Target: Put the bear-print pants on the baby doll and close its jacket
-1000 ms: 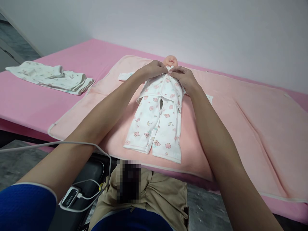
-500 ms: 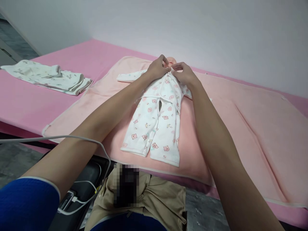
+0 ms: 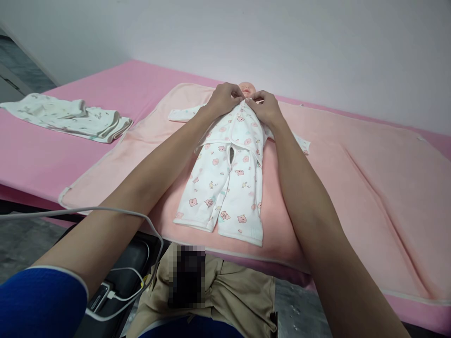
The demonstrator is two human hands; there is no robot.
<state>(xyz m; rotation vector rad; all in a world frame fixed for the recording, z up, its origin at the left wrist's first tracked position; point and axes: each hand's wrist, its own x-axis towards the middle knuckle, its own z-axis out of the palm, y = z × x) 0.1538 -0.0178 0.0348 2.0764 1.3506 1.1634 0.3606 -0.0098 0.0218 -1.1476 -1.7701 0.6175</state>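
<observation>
A baby doll (image 3: 247,87) lies face up with its head toward the wall. It wears a white baby jacket (image 3: 243,126) with pink animal prints and matching baby pants (image 3: 211,188), whose legs point toward me. My left hand (image 3: 225,98) is closed on the left side of the jacket's neckline, thumb and fingers pinched together. From the right side, my right hand (image 3: 265,105) pinches the same neckline, its thumb on the cloth just under the doll's chin. The two hands' fingertips nearly meet. My fingers hide the exact spot they grip.
A peach blanket (image 3: 334,188) lies under the doll on a pink bed (image 3: 105,89) against a white wall. Folded white printed clothing (image 3: 70,115) rests at the left. A white cable (image 3: 88,209) crosses over my left forearm.
My fingers have closed in at the neckline, and my right hand sits slightly lower and further left. The view has shifted a little; the doll and clothes lie as before.
</observation>
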